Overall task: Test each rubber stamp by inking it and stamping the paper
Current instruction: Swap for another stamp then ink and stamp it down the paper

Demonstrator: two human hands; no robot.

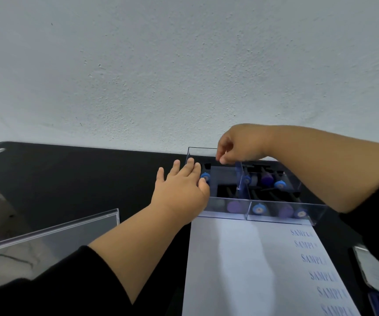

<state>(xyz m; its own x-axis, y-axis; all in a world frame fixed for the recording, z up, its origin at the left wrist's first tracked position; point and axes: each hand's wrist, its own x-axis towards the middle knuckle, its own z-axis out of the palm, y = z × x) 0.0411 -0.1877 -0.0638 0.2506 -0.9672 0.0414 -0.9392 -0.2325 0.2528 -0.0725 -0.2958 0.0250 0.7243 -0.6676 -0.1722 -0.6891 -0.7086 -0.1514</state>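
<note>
Left hand (181,185) flat, fingers straight, steadying the clear box (275,209) on the surface; right hand (238,144) hovers above, fingers curled, holding nothing I can see. Stamps (258,209) lie inside by the paper (241,258): light, stiff, probably best pinched at the handle.

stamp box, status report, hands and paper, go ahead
Left hand flat against clear stamp box. Right hand above far compartment, fingers curled, holding nothing visible. Paper shows SAMPLE prints. Nothing blocking.
</note>
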